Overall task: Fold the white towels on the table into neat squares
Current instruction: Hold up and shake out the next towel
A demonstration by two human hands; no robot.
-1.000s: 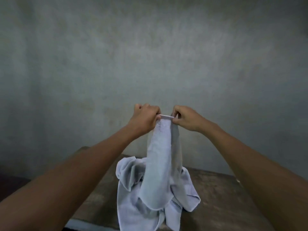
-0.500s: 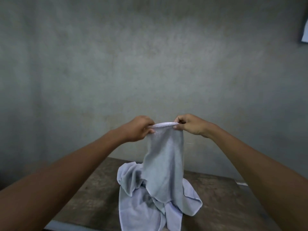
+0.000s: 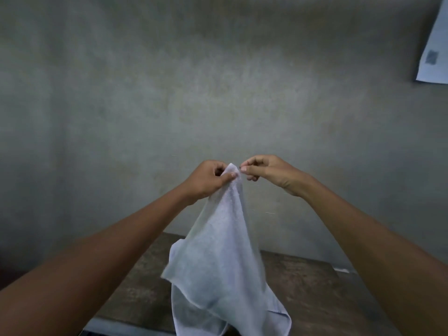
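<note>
I hold one white towel point(image 3: 218, 258) up in the air in front of the wall. My left hand point(image 3: 208, 180) pinches its top corner between thumb and fingers. My right hand point(image 3: 266, 174) is right beside it, fingers curled, thumb and forefinger pinching the same bunched corner. The towel hangs from that single point and spreads wider lower down. Behind its lower part, more white towel cloth point(image 3: 278, 318) lies crumpled on the brown table point(image 3: 327, 287), mostly hidden by the hanging towel.
A bare grey wall point(image 3: 218, 81) stands close behind the table. A sheet of paper point(image 3: 434, 44) is on the wall at the upper right. The table's pale front edge point(image 3: 126, 328) shows at the bottom left.
My hands had the towel's top edge stretched between them; they have come together, so the towel hangs from one bunched point. It has also lifted and swung slightly left.
</note>
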